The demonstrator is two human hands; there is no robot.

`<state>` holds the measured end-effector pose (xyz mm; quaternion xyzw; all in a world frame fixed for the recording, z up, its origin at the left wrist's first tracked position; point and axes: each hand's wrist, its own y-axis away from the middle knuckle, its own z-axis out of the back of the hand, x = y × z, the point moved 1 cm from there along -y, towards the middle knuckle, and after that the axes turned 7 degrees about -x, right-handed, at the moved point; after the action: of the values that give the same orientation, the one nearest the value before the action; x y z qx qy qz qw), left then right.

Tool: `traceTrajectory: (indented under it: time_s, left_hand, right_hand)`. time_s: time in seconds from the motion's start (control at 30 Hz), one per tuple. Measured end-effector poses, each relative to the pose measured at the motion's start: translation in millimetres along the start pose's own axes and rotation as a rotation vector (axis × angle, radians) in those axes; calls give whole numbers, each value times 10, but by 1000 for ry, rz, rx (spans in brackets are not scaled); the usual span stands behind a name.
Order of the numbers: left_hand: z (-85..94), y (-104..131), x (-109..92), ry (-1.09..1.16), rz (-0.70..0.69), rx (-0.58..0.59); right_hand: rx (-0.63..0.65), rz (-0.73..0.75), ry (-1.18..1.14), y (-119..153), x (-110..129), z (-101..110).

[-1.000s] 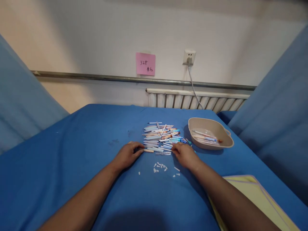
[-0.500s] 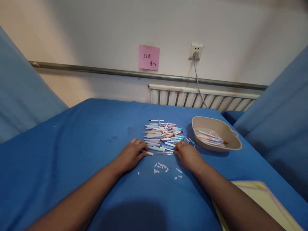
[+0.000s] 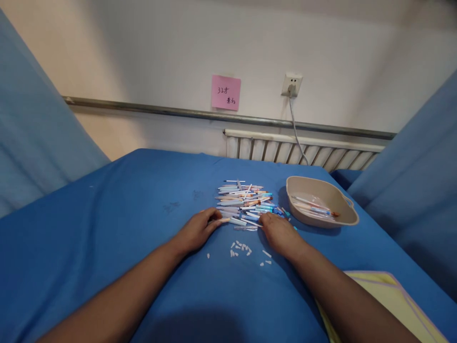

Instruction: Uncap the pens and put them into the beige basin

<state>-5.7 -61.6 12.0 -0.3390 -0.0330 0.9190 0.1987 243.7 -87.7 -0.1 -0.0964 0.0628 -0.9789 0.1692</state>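
Observation:
My left hand (image 3: 200, 229) is closed at the lower left of the pile, its thumb and fingers pinching a cream-orange pen barrel (image 3: 224, 220). The pile of pen parts (image 3: 241, 202) holds grey, white, orange and blue barrels and thin white sticks, mostly lying sideways. At its right edge, my right hand (image 3: 280, 231) has its fingers curled down by the end of a white stick (image 3: 253, 222); what they grip is hidden. A clear barrel (image 3: 245, 228) lies just in front of the pile. Several small white tips (image 3: 243, 247) are scattered nearer to me.
A beige basket (image 3: 348, 220) with several pens in it stands on the right. Blue cloth (image 3: 143, 190) covers the table. A yellow cloth (image 3: 385, 295) lies under my right forearm. Behind are a radiator (image 3: 257, 147), a rail and a socket with a cord.
My left hand has moved slightly up and inward, bringing the cream-orange barrel against the pile's near edge. My right hand has stayed nearly in place. The view has shifted a little.

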Motion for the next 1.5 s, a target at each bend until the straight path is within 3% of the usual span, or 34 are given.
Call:
traceTrajectory:
  time_s: [0.43, 1.23, 1.4, 1.5]
  left_hand:
    - [52, 0, 15, 143, 31, -75]
    - [29, 53, 7, 82, -165, -26]
    - [41, 57, -36, 51, -203, -2]
    - [37, 79, -96, 62, -227, 26]
  right_hand:
    - [-124, 98, -155, 39, -58, -35]
    - [-171, 200, -150, 112, -54, -10]
    - [-258, 260, -320, 115, -55, -4]
    - [-351, 216, -490, 123, -33, 24]
